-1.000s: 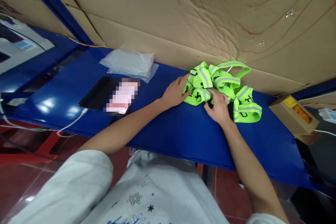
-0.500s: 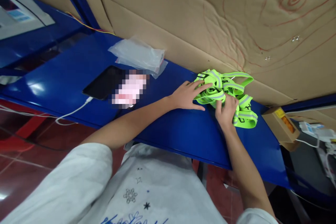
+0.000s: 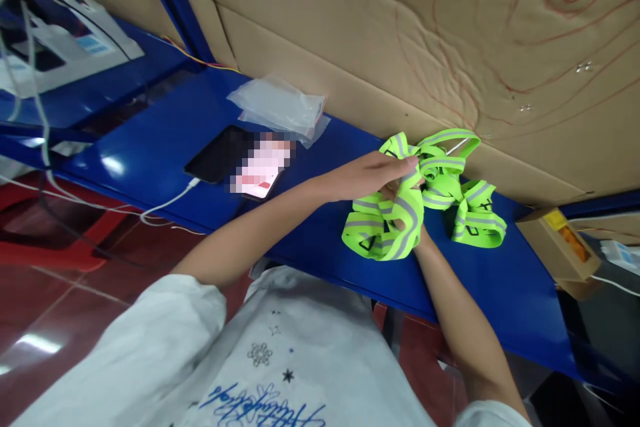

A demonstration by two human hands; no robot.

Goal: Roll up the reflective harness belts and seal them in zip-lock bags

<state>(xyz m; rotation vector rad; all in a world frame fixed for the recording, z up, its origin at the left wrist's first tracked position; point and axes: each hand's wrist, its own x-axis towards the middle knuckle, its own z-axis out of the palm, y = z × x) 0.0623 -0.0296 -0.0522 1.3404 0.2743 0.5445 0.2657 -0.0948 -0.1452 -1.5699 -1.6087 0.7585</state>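
Observation:
A bundle of neon-green reflective straps [image 3: 407, 213] with grey stripes and black buckles is raised above the blue table, between my two hands. My left hand [image 3: 375, 175] comes in from the left and is closed on the upper part of this bundle, its thumb lying along the strap. My right hand [image 3: 399, 223] is largely covered by the loops, its fingers in among them and gripping the same bundle from below. More green straps [image 3: 443, 190] lie in a loose heap just right of my hands, against the cardboard.
A black phone [image 3: 220, 153] with a white cable and a second phone with a lit screen [image 3: 265, 183] lie to the left. Behind them are clear plastic bags [image 3: 280, 107]. A cardboard box [image 3: 555, 247] stands at the right end of the blue table [image 3: 340, 247]. Cardboard [image 3: 350, 47] walls the back.
Part of the green strap heap has come up and toward me, to the left, in my hands. My left hand, spread before, has closed on it. The view has shifted slightly.

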